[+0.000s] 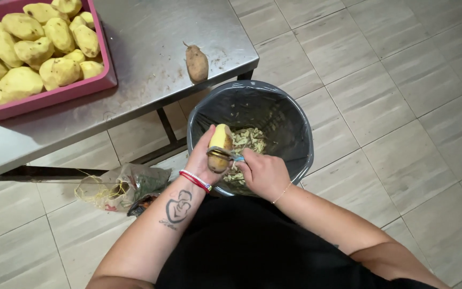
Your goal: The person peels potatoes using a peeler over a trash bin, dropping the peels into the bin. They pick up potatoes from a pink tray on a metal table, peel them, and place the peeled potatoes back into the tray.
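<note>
Your left hand (203, 159) is clamped on a half-peeled potato (220, 148) over the bin (290, 123); your right hand (263, 174) is closed around the peeler (225, 154), blade on it.

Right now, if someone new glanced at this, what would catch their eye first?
Probably the half-peeled potato held in the left hand over the black-lined bin, with the right hand drawing a peeler across it. Next, the pink crate heaped with peeled potatoes at the top left, on the steel table. One unpeeled potato lies alone near the table's edge.
</note>
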